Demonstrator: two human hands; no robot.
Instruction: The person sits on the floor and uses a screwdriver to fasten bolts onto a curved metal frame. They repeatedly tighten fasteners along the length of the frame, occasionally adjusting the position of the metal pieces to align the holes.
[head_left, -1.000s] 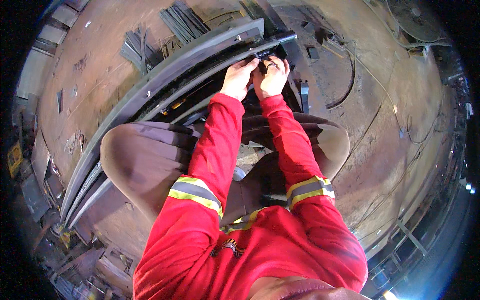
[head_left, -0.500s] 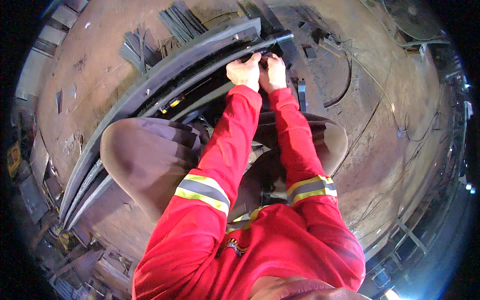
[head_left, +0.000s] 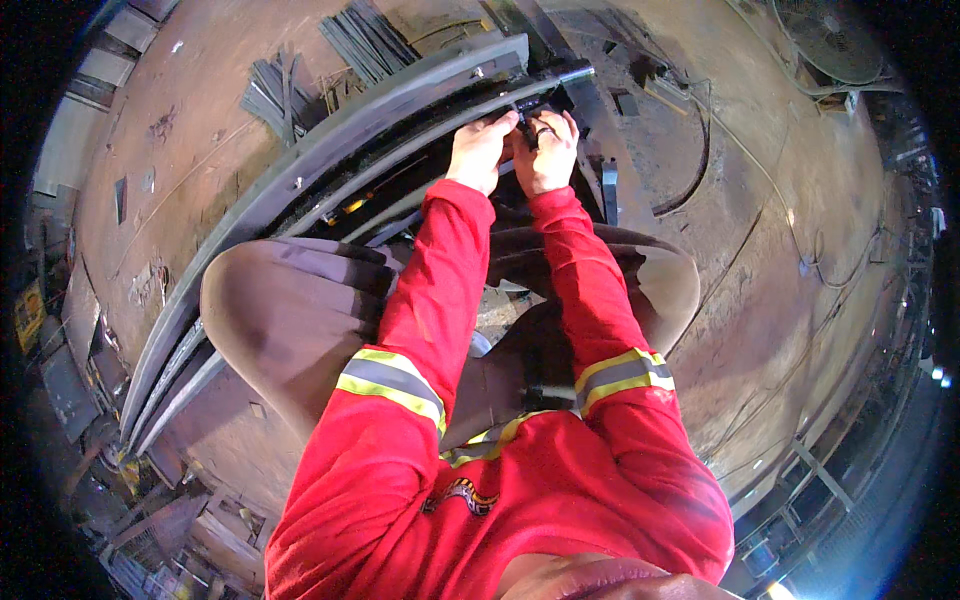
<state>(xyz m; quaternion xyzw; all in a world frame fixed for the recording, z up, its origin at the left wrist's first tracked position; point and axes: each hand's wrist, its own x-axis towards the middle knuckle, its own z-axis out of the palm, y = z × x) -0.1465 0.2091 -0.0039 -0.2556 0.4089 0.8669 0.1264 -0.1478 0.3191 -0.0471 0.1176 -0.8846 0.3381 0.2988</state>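
Observation:
Both my hands work close together at the far end of some long curved metal bars. My left hand (head_left: 478,152) is closed, thumb and fingers pinched at a small dark part beside the bar's end. Fingers curled, my right hand (head_left: 548,152) meets it from the right on the same dark part, which is mostly hidden by the fingers. Just beyond them runs a curved steel bar (head_left: 425,137) ending in a round tip. Outside it lies a wider curved steel beam (head_left: 330,150). A small yellow-and-black object (head_left: 352,206) sits between the bars, left of my hands.
Two bundles of flat metal strips, a left one (head_left: 268,98) and a right one (head_left: 368,42), lie beyond the beam. A cable (head_left: 765,180) winds over the floor at right. A round fan (head_left: 828,40) stands far right. My bent knees flank the work.
My hands have drawn slightly apart and the right fingers have lifted and spread a little at the dark part. My left forearm has shifted slightly left.

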